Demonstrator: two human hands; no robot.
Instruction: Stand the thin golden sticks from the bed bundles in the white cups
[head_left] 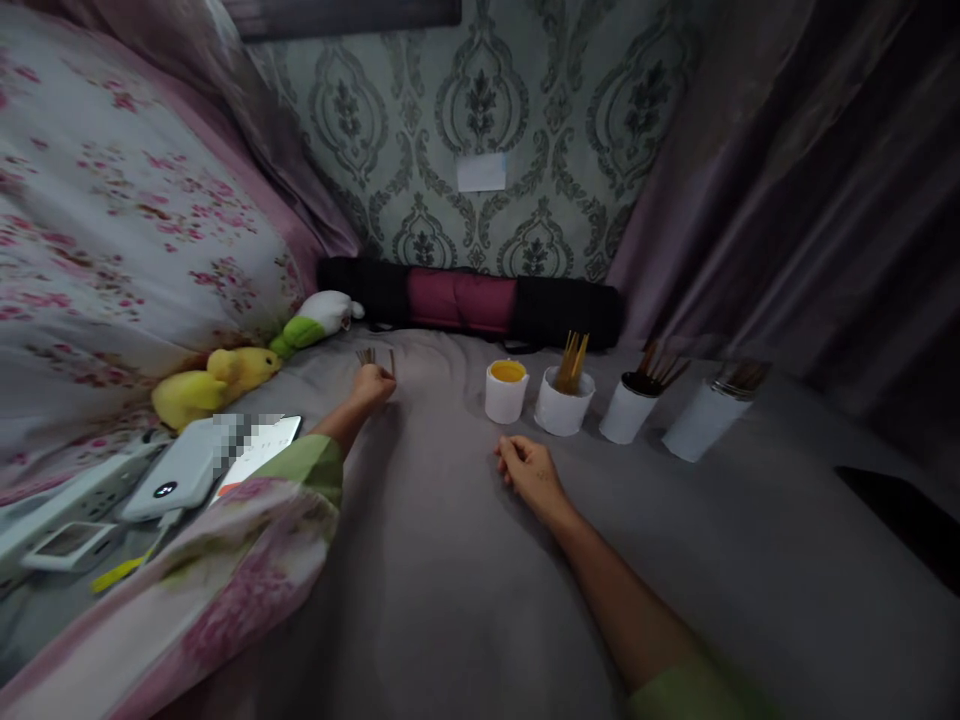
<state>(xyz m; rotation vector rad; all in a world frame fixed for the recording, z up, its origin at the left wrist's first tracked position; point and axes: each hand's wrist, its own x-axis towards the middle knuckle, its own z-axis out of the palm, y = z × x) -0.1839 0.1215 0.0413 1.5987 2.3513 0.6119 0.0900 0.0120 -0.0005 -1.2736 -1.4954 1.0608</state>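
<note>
My left hand (372, 386) is closed in a fist around a small bunch of thin brown sticks (373, 356) that poke up above the knuckles, out over the grey bedsheet (450, 580). My right hand (529, 472) rests on the sheet with fingers curled, just in front of a row of white cups. The nearest cup (505, 391) holds something yellow. The cup beside it (564, 400) holds yellow sticks, a third (628, 405) brown sticks, and a tilted fourth (705, 412) dark sticks.
Yellow (214, 383) and green-white (315, 318) plush toys lie at the left by a floral pillow (112, 230). A white power bank (184, 470), a notebook (262, 445) and a power strip (45, 500) sit at the left edge. A black and maroon bolster (469, 300) lies along the wallpapered wall; curtains hang at right.
</note>
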